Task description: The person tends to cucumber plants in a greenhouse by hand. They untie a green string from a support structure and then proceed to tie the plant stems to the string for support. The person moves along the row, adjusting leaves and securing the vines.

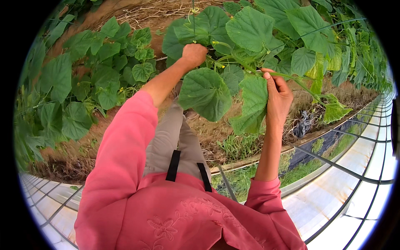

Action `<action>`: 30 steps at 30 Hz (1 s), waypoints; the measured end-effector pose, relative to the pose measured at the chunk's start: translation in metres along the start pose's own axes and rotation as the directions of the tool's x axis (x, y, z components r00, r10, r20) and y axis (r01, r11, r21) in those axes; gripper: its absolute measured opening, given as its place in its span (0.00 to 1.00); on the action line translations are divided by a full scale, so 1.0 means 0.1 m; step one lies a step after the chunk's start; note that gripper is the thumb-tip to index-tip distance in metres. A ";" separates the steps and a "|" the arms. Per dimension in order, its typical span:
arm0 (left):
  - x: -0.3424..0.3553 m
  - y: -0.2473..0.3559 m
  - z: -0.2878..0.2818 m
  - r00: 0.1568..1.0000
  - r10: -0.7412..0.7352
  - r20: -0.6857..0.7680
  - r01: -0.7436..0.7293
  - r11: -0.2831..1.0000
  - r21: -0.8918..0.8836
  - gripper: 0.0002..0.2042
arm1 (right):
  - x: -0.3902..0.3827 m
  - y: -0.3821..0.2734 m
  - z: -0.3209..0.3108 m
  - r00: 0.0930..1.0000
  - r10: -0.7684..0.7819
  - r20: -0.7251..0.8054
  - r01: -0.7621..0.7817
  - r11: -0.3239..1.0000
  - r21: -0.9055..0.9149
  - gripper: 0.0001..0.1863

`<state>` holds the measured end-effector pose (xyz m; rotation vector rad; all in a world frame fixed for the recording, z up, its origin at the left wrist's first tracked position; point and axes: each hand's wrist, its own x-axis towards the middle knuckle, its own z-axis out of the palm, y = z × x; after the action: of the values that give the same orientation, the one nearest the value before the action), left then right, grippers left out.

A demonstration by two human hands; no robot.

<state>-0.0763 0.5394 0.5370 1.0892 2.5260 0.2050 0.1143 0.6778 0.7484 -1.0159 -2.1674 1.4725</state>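
A cucumber-like vine with broad green leaves and small yellow flowers stretches across the upper middle. My left hand is closed in a fist among its leaves, and a thin string comes down to it from above. What lies inside that fist is hidden. Farther right, my right hand pinches the vine's stem between thumb and fingers. A large leaf hangs beside the right wrist, partly in front of the ground.
More leafy plants grow on the left, and a dense row stands on the right. Dry stalks cover soil at the back. Behind the right forearm runs a greenhouse wall with dark metal bars. Torn black plastic lies near it.
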 end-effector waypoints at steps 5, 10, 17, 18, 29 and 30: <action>-0.09 0.02 -0.03 1.000 -0.018 0.004 0.018 1.000 -0.013 0.09 | -0.14 -0.03 -0.05 1.000 0.012 0.002 -0.012 1.000 -0.007 0.09; -0.16 0.02 0.09 0.998 0.021 -0.051 -0.028 0.990 -0.137 0.16 | -0.21 -0.01 -0.10 0.999 0.043 -0.013 -0.043 0.999 0.005 0.09; -0.78 0.07 0.00 0.924 0.291 -0.249 -0.347 0.911 -0.223 0.24 | -0.15 0.18 -0.21 0.999 0.024 -0.048 -0.023 1.000 0.017 0.09; -0.88 0.05 0.10 0.926 0.298 -0.233 -0.353 0.903 -0.244 0.24 | -0.13 0.19 -0.20 0.998 0.036 -0.048 -0.035 0.999 0.030 0.09; 0.22 -0.04 1.61 0.971 -0.197 -0.137 0.144 0.935 -0.325 0.20 | -0.02 0.04 -0.17 0.994 0.078 -0.080 -0.070 0.993 0.095 0.11; 0.30 -0.06 1.65 0.984 -0.177 0.006 0.173 0.953 -0.250 0.19 | -0.02 0.04 -0.19 0.994 0.078 -0.076 -0.071 0.992 0.100 0.10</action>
<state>-0.0338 0.5541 0.3757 0.7646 2.5095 0.4703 0.1285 0.6899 0.7531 -1.1127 -2.0027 1.5278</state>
